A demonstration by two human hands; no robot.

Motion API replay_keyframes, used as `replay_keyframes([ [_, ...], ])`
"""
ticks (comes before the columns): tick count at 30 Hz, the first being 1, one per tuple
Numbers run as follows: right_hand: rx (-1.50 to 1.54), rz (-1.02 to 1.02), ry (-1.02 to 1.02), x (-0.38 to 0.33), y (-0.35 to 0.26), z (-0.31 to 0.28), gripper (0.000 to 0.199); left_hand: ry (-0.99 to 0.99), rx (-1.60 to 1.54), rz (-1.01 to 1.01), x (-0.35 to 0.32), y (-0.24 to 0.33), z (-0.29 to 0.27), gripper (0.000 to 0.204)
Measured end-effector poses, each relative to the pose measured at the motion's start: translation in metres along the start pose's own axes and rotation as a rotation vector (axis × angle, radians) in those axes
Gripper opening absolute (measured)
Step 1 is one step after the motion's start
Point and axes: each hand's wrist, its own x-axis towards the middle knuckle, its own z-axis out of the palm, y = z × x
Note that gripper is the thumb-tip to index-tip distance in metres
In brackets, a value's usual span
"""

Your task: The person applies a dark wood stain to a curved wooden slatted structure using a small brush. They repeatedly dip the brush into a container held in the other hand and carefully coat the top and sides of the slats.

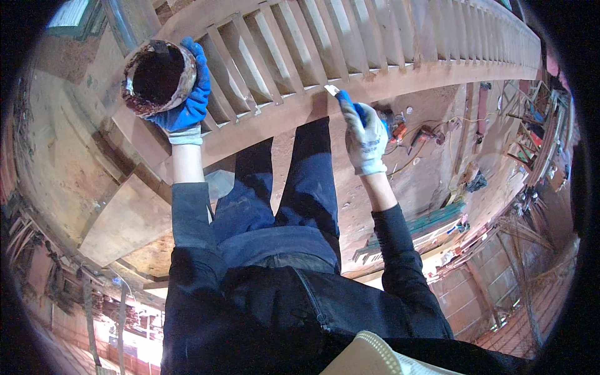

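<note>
Left hand (185, 103) grips a paint-crusted can (158, 77); right hand (365, 137) clamps a brush (344, 100) against the wooden rail (275, 115).

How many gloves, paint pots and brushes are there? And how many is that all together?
Gloves: 2, a blue one on the left hand and a white one on the right hand
Paint pots: 1
Brushes: 1
Total: 4

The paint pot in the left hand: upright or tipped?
Tipped: the paint pot shows its dark mouth to the camera, gripped by the left hand.
</note>
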Motion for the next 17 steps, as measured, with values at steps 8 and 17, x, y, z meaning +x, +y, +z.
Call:
replay_keyframes([
  [8, -0.190, -0.080, 0.002, -0.014, 0.004, 0.005, 0.023, -0.025, 0.016, -0.019, 0.001, 0.003, -0.002, 0.083],
  [17, -0.249, -0.190, -0.063, -0.009, -0.004, -0.010, 0.057, -0.005, 0.060, 0.030, -0.001, 0.000, -0.001, 0.073],
])
